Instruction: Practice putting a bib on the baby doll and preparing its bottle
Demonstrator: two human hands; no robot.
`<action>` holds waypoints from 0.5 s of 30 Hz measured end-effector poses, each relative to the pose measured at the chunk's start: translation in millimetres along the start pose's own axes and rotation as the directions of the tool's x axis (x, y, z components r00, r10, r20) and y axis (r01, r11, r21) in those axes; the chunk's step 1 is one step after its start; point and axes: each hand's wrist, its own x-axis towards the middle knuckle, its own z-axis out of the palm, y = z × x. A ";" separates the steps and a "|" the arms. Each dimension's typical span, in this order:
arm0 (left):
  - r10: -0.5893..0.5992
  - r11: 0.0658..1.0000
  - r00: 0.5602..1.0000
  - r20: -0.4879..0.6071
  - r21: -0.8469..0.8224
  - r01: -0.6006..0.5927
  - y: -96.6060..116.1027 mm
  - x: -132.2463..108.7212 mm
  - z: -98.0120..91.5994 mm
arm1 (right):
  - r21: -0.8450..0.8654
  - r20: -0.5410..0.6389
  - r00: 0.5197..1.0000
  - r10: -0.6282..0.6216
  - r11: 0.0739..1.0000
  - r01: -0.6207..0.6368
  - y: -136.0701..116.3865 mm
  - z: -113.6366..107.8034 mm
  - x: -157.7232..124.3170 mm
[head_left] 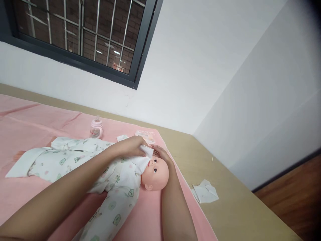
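A baby doll in a white printed sleepsuit lies on a pink blanket, head toward the right. My left hand is closed on a white wipe pressed against the doll's face near the mouth. My right hand rests on top of the doll's head, fingers curved round it.
A pink baby bottle stands on the blanket beyond the doll, with a wipes packet and a small white wipe near it. Crumpled white wipes lie on the tan table at right. White walls and a barred window behind.
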 end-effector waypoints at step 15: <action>-0.032 0.999 0.995 0.092 -0.010 0.033 3.0 -1.1 1.9 | -0.007 -0.032 0.999 -0.035 0.999 0.034 -2.1 4.1 -5.5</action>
